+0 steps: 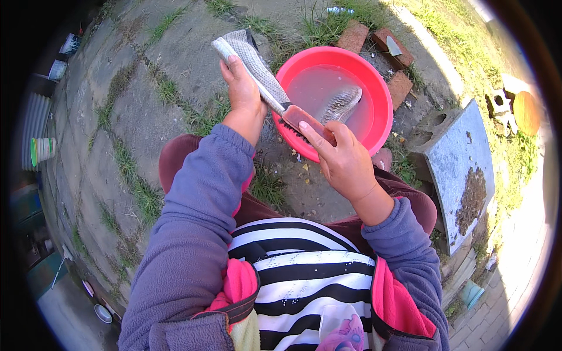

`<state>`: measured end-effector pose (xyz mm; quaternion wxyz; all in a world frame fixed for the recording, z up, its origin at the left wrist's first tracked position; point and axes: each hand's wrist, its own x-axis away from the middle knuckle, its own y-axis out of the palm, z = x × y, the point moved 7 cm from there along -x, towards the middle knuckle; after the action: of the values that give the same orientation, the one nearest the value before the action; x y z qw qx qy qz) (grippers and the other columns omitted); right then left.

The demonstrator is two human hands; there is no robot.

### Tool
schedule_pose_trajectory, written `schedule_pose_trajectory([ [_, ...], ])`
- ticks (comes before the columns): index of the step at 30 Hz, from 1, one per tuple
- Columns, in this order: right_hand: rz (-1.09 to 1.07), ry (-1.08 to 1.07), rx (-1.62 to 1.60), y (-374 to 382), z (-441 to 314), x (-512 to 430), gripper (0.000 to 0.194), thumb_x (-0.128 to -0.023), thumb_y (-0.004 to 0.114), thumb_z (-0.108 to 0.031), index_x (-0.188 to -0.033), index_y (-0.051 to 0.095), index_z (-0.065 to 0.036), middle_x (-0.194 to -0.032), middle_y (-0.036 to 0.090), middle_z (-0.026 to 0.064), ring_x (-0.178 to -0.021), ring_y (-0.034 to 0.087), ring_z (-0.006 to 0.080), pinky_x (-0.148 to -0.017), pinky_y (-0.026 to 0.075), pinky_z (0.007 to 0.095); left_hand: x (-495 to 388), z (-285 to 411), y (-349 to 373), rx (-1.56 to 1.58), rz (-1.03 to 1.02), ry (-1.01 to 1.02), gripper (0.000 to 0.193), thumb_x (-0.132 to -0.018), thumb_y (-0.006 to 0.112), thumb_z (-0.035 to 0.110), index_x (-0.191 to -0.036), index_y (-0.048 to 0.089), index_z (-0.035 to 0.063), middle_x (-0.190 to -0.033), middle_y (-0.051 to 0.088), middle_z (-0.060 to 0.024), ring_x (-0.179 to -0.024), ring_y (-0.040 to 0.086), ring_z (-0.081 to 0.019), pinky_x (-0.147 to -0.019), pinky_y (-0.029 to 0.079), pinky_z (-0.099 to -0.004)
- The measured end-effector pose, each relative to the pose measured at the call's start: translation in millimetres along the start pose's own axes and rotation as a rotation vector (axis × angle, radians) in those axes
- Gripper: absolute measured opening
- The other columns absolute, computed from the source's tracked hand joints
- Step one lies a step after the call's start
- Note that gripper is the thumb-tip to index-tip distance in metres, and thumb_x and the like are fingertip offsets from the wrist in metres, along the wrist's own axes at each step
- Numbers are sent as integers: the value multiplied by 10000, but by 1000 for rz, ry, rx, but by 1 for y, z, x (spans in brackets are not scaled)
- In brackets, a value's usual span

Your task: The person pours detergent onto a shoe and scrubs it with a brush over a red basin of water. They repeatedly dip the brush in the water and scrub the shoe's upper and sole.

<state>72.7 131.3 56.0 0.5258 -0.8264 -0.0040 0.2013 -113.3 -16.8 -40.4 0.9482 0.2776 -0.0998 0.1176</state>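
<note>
My left hand [245,90] grips a grey knit shoe [259,66] by its pale sole, the shoe tilted above the left rim of a pink plastic basin [385,103]. In my right hand [347,160] is a scrubbing brush [307,122] with a reddish back and dark bristles. The brush's far end meets the lower end of the shoe. Cloudy water [307,87] stands in the basin, and a second shoe [342,103], its patterned sole showing, lies partly in it. The bristle tips are partly hidden.
Red bricks [398,90] lie behind and right of the basin. At the right, a grey slab [456,153] bearing dried dirt rests on a hollow block [432,127]. Grass tufts [147,199] grow between the paving at the left, with a white and green bucket [44,150] farther off.
</note>
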Motion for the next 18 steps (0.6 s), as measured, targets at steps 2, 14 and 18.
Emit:
schedule_pose_trajectory([
  [2, 21, 6, 1, 5, 1, -7, 669, -770, 678, -39, -1398, 596, -254, -1043, 536, 112, -865, 627, 274, -686, 560, 377, 6, -10, -3, -64, 9, -7, 675, -1069, 409, 489, -1589, 135, 158, -1458, 442, -139, -1243, 522, -284, -1032, 456, -430],
  [14, 65, -29, 16, 7, 5, -9, 644, -764, 678, -44, -1373, 613, -244, -1056, 540, 108, -870, 624, 276, -710, 559, 373, -6, 12, -8, 38, 39, 79, 687, -1066, 373, 528, -1588, 141, 147, -1505, 407, -134, -1278, 496, -288, -1059, 440, -444],
  [18, 128, 65, -134, 5, 3, -30, 578, -827, 680, -35, -1364, 624, -242, -1033, 551, 114, -876, 629, 283, -704, 556, 378, 17, -17, 10, -36, -48, -56, 643, -1069, 346, 543, -1563, 231, 148, -1450, 459, -114, -1248, 520, -271, -1058, 433, -421],
])
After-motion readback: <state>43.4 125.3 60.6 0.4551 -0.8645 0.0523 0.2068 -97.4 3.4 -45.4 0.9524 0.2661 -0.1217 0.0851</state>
